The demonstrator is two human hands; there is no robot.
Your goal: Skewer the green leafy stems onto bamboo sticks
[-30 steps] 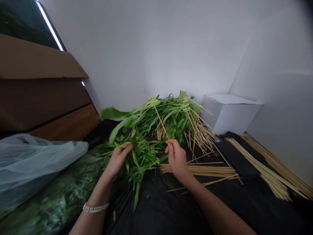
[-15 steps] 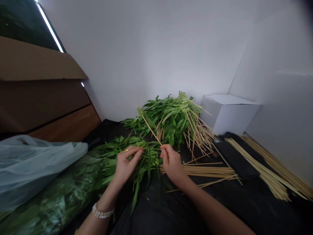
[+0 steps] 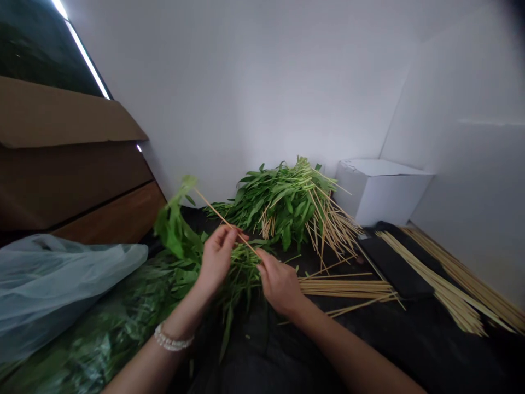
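My right hand (image 3: 280,280) pinches the lower end of a thin bamboo skewer (image 3: 213,209), which slants up to the left. My left hand (image 3: 218,254) has its fingers closed around the skewer's middle. At the skewer's upper tip hangs a leafy green sprig (image 3: 174,224), blurred by motion. Loose leafy stems (image 3: 244,268) lie below and behind my hands. To the right of my right hand, a row of loose skewers (image 3: 348,287) rests on the dark cloth.
A heap of greens (image 3: 274,191) on skewers leans by the wall. Right of it are a white box (image 3: 383,189), a black phone-like slab (image 3: 396,265) and bundles of sticks (image 3: 435,284). Bagged leaves (image 3: 102,328), a translucent bag (image 3: 61,284) and a cardboard box (image 3: 69,169) stand left.
The skewer with its sprig has swung left and down. My left hand has risen from the loose stems onto the skewer; my right hand has shifted slightly left and down.
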